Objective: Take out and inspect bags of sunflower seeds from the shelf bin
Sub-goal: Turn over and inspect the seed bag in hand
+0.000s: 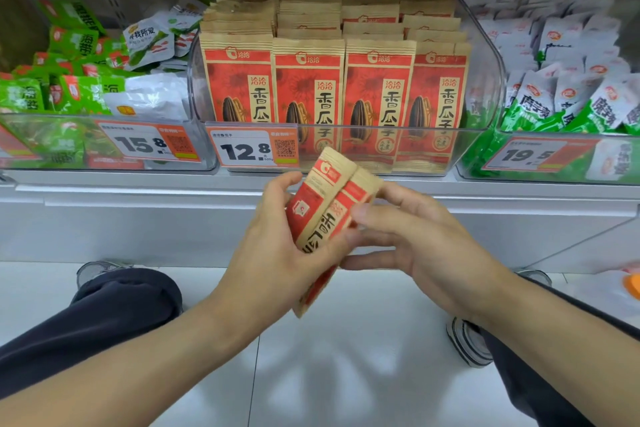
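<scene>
Tilted red-and-kraft seed bags [325,208]

To my left I see a clear bin [194,149] heaped with green snack packets [74,42] and some white packets [149,104]; an orange price tag [149,144] on its front reads 15.8. To my right another clear bin [485,28] holds white-and-green packets [568,87], with a tag [535,154] reading 19.5. Near me, below the white shelf ledge [138,191], is a pale tiled floor [346,357]. I can see dark trouser legs [114,302] and grey sneakers [467,340] on it, and something orange [632,284] at the far right edge.
</scene>
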{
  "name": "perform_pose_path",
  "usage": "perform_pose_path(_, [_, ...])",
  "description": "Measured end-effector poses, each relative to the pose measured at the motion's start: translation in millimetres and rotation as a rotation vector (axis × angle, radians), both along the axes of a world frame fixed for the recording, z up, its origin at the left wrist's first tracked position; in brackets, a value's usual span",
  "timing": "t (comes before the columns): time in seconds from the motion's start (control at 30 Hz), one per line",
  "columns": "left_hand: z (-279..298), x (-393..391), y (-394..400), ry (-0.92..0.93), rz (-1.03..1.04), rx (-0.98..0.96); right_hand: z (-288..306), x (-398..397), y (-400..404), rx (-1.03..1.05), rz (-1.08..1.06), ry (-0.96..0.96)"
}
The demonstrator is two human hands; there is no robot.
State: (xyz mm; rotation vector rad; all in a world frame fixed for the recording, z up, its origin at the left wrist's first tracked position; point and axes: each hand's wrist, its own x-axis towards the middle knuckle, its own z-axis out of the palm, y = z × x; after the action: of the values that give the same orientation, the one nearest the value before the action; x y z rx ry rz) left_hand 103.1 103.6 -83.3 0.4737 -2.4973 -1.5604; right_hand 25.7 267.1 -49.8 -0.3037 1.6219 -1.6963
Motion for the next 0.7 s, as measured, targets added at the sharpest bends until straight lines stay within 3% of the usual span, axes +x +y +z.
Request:
perform_pose_path(0.17, [-1.5,-1.2,3.5,0.031,-0.209,-0.365,2.9,-4.1,-1.1,0.099,-0.165,0.147])
perform_pose_path(0.27, [-3.7,-6.5,5.1,0.025,-0.311,-0.499,5.4,-3.1,0.0,-0.007,-0.175,0.032])
perform_pose_path(0.37, [5.9,-14.9,2.4,0.089,-0.277,-0.407,8.1,-5.9,4.8,-0.037,-0.149,0.053])
perform_pose_path(0.5, [17.2,-26.8,1.3,0.174,-0.231,-0.368,11.3,-22.3,13.1,0.182,-0.264,0.444])
perform_pose_path(0.6, [21.1,-36.6,5.0,0.292,-0.181,-0.267,28.6,-42.9,32.2,0.129,-0.074,0.423])
perform_pose_path(0.7, [27.2,-44.7,10.1,0.427,-0.152,-0.318,44.6,-53.1,45.9,0.055,0.033,0.537])
